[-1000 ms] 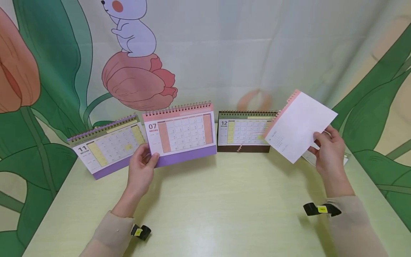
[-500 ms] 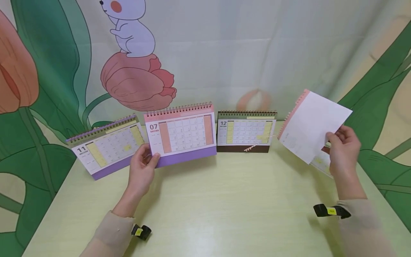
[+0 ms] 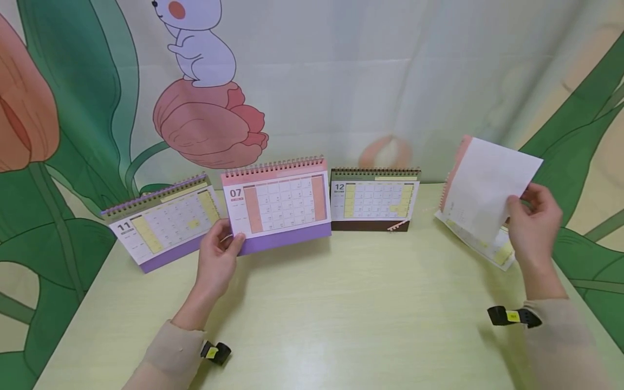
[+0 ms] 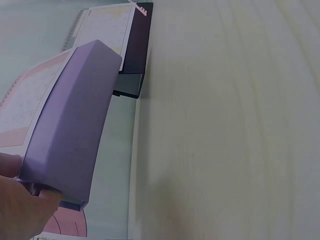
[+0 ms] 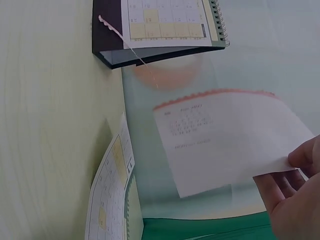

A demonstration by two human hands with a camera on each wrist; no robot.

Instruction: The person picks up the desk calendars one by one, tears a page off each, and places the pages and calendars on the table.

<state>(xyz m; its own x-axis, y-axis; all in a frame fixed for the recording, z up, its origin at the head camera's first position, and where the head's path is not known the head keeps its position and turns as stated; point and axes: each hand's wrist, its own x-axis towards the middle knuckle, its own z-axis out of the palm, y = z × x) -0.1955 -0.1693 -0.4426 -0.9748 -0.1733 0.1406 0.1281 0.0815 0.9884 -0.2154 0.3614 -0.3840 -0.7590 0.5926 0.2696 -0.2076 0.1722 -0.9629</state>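
My left hand [image 3: 219, 254] grips the lower left corner of a purple desk calendar [image 3: 285, 206] with a pink-topped page marked 07, thumb in front. In the left wrist view its purple base [image 4: 75, 115] is tilted. At the right, my right hand [image 3: 536, 227] pinches a detached calendar page [image 3: 487, 184] by its edge, thumb against fingers. Its white back faces up and its pink edge is ragged with torn holes. A yellow-marked loose page [image 3: 504, 249] is below it at the table's right. A thin strand trails from a pink torn strip [image 5: 110, 27] toward the held page.
A dark-based calendar [image 3: 372, 200] showing 12 stands at the back, with the pink strip overlapping its base. Another purple-based calendar [image 3: 163, 222] showing 11 stands at the left. Behind the pale table [image 3: 312, 314] hangs a printed curtain [image 3: 317, 92].
My right hand has carried the detached page to the right, over the loose page. The pink strip has shifted right across the dark calendar's base. The left hand's calendar has moved only slightly right.
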